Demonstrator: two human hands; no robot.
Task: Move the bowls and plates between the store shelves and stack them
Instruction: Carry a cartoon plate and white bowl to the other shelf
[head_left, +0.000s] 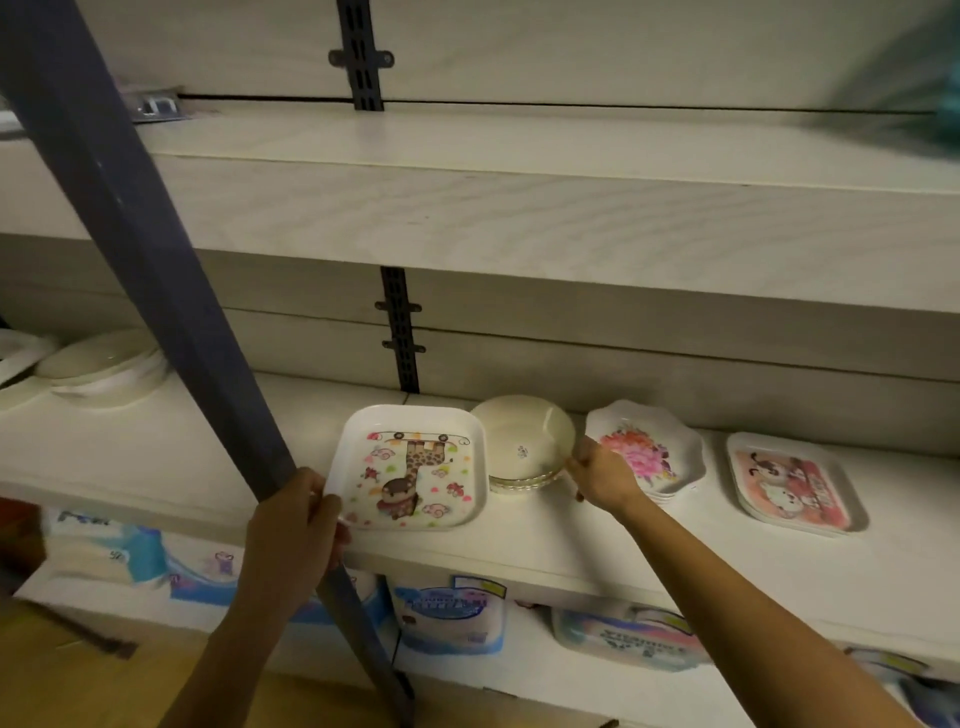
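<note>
Head view: left hand pinches the near corner of a square giraffe plate on the shelf, right hand grips the rim of stacked cream bowls just beside it; both likely light, stiff, slick, best held by rims.

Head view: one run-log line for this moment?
left hand: grips giraffe plate corner | right hand: pinches bowl stack rim | both on middle shelf | flower plates, pink plates: untouched
</note>
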